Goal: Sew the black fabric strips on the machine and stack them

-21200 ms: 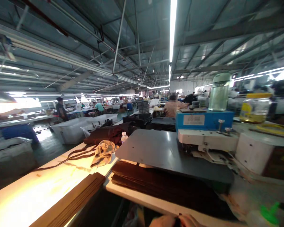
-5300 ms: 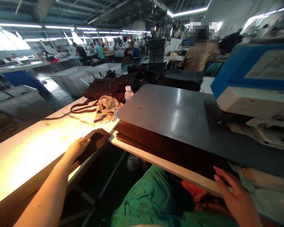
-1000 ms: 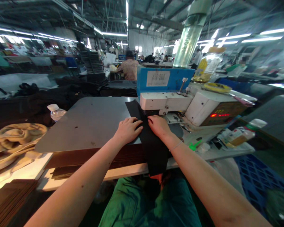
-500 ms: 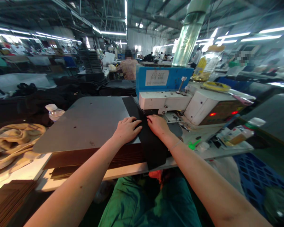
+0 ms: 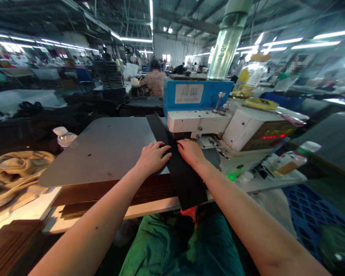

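A long black fabric strip (image 5: pixel 186 180) runs from the far edge of a smooth grey plate (image 5: pixel 115 142) down over the table's front edge. My left hand (image 5: pixel 153 157) lies palm down with fingers spread, partly on the plate and partly on the strip. On the strip's right side, my right hand (image 5: pixel 191 153) has its fingers bent together at the cloth edge; its thumb is mostly hidden. Just beyond the right fingertips is the white head of a sewing machine (image 5: pixel 199 122), whose needle area I cannot make out.
A blue box (image 5: pixel 184 96) and an oil-filled clear cylinder (image 5: pixel 228 46) top the machine. Its control panel (image 5: pixel 271 134) glows red. Bottles, a green plastic piece (image 5: pixel 235 174) and a white cap (image 5: pixel 246 176) stand right. Checked cloth (image 5: pixel 20 176) lies left; a person (image 5: pixel 154 82) sits ahead.
The strip's near end has spread flatter and slid a little to the right over the table edge. More digits show on the control panel. Both hands stay nearly in place.
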`<act>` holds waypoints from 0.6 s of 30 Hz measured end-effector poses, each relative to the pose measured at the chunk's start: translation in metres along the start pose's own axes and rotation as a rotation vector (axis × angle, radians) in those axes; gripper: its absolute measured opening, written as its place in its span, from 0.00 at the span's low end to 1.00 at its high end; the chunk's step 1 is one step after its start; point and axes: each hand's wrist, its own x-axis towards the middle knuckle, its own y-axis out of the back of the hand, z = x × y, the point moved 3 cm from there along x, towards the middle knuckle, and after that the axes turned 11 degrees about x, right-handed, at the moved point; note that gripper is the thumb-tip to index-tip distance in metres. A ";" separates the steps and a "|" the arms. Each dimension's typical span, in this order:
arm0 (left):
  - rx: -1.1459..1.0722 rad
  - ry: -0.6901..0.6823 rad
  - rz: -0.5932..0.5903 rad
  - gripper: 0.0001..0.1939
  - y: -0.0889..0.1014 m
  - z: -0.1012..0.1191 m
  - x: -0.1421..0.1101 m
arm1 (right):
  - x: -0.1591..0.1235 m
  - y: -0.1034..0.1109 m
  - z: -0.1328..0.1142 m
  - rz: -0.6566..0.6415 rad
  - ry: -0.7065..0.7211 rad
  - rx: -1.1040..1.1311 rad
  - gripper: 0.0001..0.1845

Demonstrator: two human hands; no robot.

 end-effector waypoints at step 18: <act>0.009 -0.006 0.011 0.20 0.000 0.000 0.000 | 0.000 0.000 0.000 0.019 0.015 0.002 0.17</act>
